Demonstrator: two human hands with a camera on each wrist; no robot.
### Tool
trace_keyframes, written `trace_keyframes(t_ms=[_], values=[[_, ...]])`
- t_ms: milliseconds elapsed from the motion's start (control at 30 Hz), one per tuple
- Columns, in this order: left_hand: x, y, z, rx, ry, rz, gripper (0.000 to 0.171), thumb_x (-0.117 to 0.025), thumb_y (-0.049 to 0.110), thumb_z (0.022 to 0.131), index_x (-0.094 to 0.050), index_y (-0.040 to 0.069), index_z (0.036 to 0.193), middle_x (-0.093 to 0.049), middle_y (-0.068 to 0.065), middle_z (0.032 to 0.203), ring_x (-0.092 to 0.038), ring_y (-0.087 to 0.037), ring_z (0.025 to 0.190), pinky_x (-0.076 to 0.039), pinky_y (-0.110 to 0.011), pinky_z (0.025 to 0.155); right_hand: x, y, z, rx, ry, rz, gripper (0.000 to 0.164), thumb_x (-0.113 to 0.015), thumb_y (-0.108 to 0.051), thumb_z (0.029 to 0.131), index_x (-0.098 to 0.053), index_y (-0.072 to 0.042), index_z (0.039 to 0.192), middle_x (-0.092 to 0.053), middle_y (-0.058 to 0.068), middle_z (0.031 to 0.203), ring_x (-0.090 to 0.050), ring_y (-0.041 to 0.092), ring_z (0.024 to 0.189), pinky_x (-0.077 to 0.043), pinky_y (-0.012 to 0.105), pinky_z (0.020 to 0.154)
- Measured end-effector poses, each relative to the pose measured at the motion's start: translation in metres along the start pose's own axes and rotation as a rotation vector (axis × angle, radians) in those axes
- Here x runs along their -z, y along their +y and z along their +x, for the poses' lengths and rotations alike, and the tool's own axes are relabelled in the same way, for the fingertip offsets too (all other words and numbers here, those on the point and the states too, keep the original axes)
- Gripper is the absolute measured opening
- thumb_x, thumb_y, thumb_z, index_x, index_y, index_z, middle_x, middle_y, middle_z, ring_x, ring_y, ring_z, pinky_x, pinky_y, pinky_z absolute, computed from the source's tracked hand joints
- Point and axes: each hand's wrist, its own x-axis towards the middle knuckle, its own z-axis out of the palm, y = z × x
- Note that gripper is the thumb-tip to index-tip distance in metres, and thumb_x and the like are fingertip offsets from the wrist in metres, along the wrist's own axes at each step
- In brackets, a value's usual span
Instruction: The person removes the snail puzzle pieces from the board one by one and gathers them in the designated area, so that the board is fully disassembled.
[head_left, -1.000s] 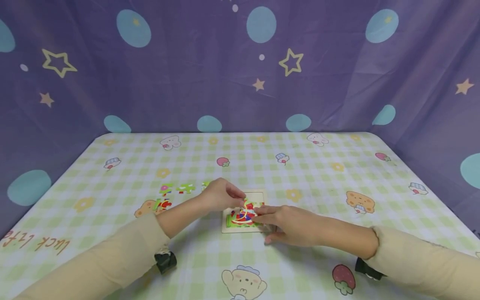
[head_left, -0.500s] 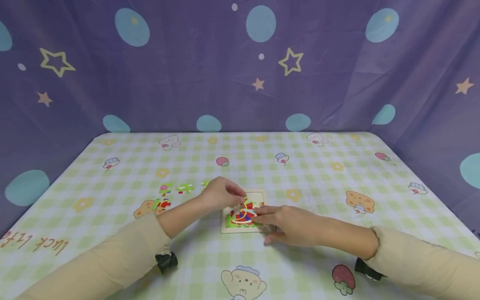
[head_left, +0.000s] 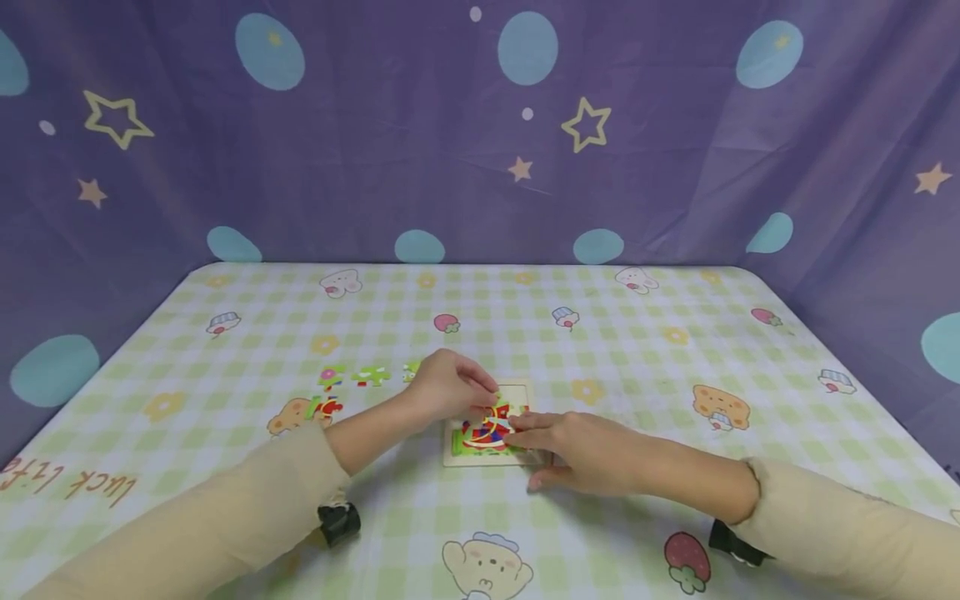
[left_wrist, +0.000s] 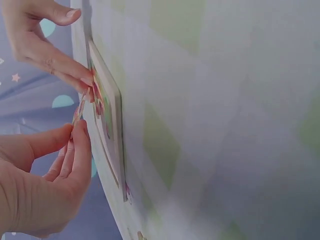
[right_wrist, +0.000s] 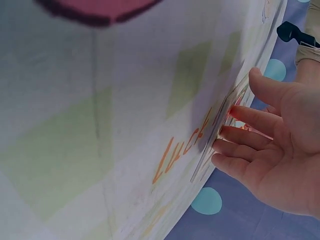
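Note:
A square wooden jigsaw board (head_left: 516, 391), partly filled with red, blue and green pieces, lies on the table between the two hands. Over its left part, my left hand (head_left: 444, 387) pinches a thin puzzle piece (left_wrist: 78, 111) between thumb and fingertips. In the left wrist view this piece stands tilted above the board, its far end right at the right hand's fingertips. My right hand (head_left: 588, 450) rests its outstretched fingers on the board's right side and the pieces there, thumb by the near right corner. The left hand hides the board's upper left.
Left of the board lie several loose puzzle pieces: a green one with a pink flower (head_left: 329, 377), a green one with white (head_left: 371, 377), and a red and green one (head_left: 326, 408). Another green piece (head_left: 409, 372) is partly behind the left hand. A purple curtain (head_left: 420, 150) hangs behind the checked tablecloth (head_left: 645, 333).
My left hand has shifted slightly right and away from the body with the puzzle piece, uncovering more of the green piece behind it. The right hand has stayed in place.

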Motion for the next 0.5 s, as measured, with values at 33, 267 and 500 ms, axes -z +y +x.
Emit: trace_keyframes(t_ms=[33,267,500], values=[[0.001,0.000,0.000,-0.005,0.004,0.007,0.008,-0.077,0.006,0.077,-0.075,0.004,0.085,-0.075,-0.009,0.077,-0.071,-0.012,0.063,-0.058,-0.024,0.065,0.000,-0.001,0.000,-0.002,0.000,-0.003,0.053,-0.066,-0.032,0.089,-0.055,-0.010,0.135,-0.049,0.011,0.146,-0.048,0.026,0.135,-0.048,0.041,0.102],[0.013,-0.007,-0.001,-0.018,0.027,0.046,0.008,-0.076,0.006,0.078,-0.075,0.004,0.086,-0.075,-0.007,0.077,-0.070,-0.011,0.065,-0.056,-0.023,0.067,0.000,-0.002,-0.001,-0.002,0.006,-0.007,0.053,-0.066,-0.033,0.089,-0.055,-0.010,0.135,-0.050,0.012,0.145,-0.048,0.027,0.135,-0.047,0.042,0.103],[0.032,-0.019,-0.004,-0.001,-0.007,-0.015,0.013,-0.074,0.004,0.080,-0.072,-0.001,0.092,-0.075,-0.010,0.080,-0.072,-0.012,0.068,-0.059,-0.029,0.071,0.000,-0.001,-0.002,0.001,-0.006,-0.002,0.054,-0.065,-0.034,0.090,-0.054,-0.010,0.137,-0.049,0.011,0.146,-0.047,0.027,0.136,-0.046,0.042,0.104]])
